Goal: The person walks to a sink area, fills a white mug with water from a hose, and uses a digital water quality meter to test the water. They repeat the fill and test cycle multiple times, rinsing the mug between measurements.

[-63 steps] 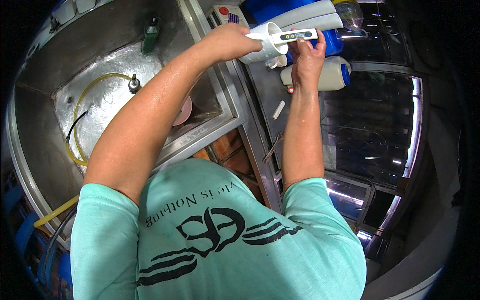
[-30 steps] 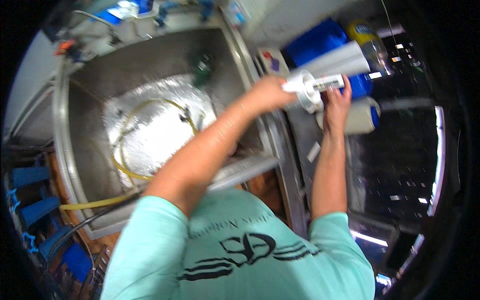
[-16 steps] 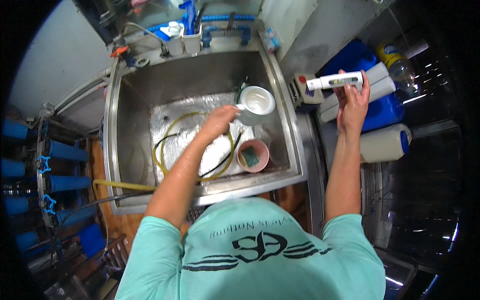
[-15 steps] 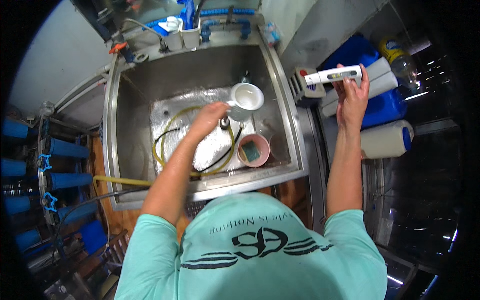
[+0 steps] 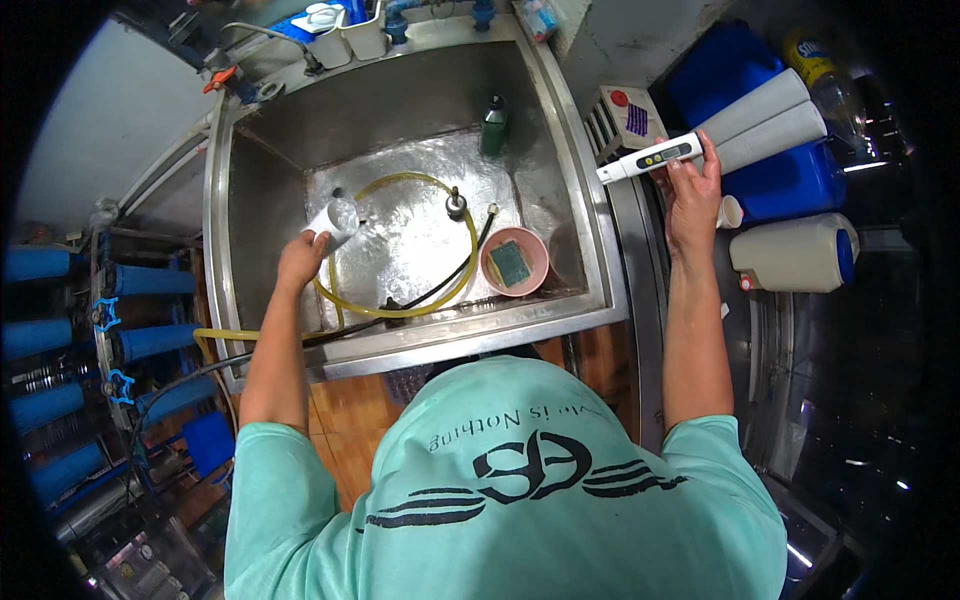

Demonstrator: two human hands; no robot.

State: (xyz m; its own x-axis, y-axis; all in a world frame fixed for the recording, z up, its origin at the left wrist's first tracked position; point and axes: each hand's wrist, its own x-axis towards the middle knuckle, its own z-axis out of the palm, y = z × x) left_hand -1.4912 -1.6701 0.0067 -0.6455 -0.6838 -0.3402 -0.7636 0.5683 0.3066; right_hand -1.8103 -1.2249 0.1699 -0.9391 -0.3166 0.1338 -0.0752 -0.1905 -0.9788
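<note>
In the left part of the steel sink [image 5: 410, 330], my left hand [image 5: 301, 262] grips a white mug [image 5: 335, 221], which is tilted with its mouth to the right, near the drain. My right hand [image 5: 692, 195] is raised past the sink's right edge. Its fingers hold a white pen-shaped water tester [image 5: 655, 157] with buttons and a small display, lying nearly level and its tip to the left. Between the hands, a yellow hose [image 5: 400, 309] loops on the sink floor with a metal fitting [image 5: 456, 204]. A pink bowl [image 5: 541, 262] holds a green sponge [image 5: 510, 264].
A dark green bottle [image 5: 494, 126] stands at the sink's back. White containers [image 5: 364, 38] line the back ledge. To the right are a beige box [image 5: 632, 115], white tubes [image 5: 765, 125], blue jugs [image 5: 720, 75] and a whitish jug [image 5: 790, 255]. Blue filter cylinders [image 5: 155, 280] stand left.
My left hand has carried the mug from the back right of the sink to the left and tipped it from upright. The right hand still holds the tester, now slightly more tilted.
</note>
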